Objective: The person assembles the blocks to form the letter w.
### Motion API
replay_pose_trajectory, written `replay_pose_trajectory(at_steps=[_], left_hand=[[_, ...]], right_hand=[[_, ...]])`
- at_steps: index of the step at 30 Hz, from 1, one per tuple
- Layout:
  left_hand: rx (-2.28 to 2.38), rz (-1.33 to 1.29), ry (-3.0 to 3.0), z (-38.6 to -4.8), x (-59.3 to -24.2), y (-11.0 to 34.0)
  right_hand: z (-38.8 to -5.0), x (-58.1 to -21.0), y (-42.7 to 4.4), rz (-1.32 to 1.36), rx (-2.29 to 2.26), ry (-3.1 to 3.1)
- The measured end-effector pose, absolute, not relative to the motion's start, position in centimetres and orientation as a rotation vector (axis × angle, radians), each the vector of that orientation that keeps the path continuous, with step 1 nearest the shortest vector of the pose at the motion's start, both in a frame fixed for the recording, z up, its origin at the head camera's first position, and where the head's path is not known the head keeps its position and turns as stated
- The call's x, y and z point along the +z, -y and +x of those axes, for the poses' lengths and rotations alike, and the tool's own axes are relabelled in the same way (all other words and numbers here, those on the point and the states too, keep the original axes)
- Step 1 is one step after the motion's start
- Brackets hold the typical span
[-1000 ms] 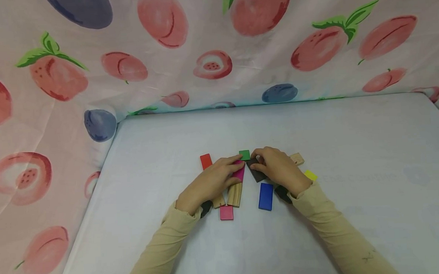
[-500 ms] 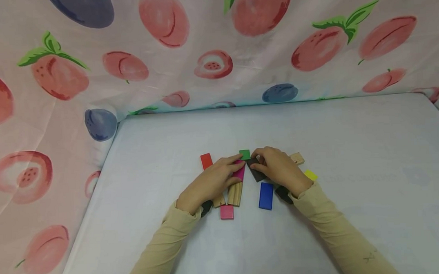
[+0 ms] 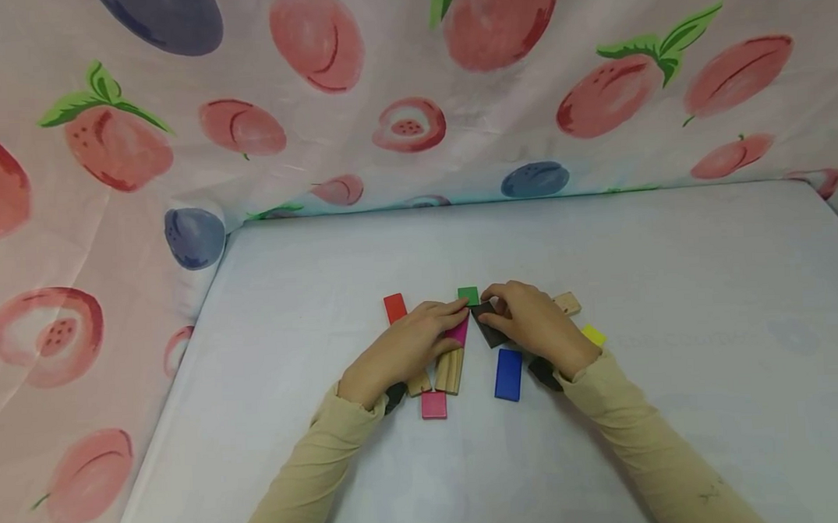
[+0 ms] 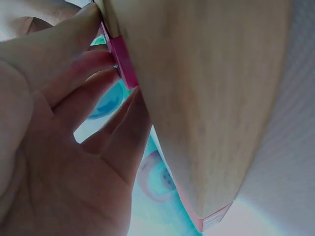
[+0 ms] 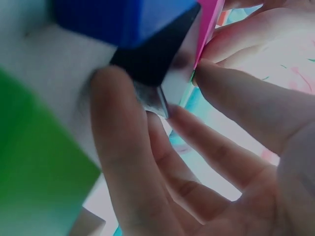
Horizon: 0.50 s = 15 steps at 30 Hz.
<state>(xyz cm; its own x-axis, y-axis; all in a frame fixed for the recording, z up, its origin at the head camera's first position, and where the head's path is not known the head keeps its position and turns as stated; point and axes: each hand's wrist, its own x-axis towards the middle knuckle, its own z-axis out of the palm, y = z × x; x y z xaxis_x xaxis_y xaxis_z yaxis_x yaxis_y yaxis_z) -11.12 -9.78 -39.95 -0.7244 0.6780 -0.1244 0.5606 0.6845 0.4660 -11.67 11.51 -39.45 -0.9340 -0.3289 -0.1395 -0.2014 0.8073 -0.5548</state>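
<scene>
A magenta block (image 3: 457, 332) lies slanted on the table, with the left hand (image 3: 402, 346) over it, fingers and thumb at its sides; one fingertip reaches the small green block (image 3: 468, 295) above. The right hand (image 3: 534, 323) pinches a black block (image 3: 490, 325) that leans toward the magenta one, their upper ends close together under the green block. Below the magenta block, a plain wooden block (image 3: 449, 371) continues the slanted line. In the left wrist view the fingers touch the magenta block (image 4: 123, 61). The black block (image 5: 147, 54) shows between the fingers in the right wrist view.
A blue block (image 3: 508, 375) lies below the black one. Around the hands are a red block (image 3: 395, 308), a pink block (image 3: 434, 405), a yellow block (image 3: 594, 335), a wooden block (image 3: 567, 303) and dark pieces (image 3: 545, 373) partly under the wrists. Fruit-patterned cloth hangs behind the table.
</scene>
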Motion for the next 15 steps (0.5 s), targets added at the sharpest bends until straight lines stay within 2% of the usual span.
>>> replay_pose_trajectory(at_steps=[15], left_hand=[[0.577,0.965,-2.607,-11.1,-39.9,9.7]], right_hand=[[-10.0,-38.3,-12.5,-0.430,-0.864,-2.795]])
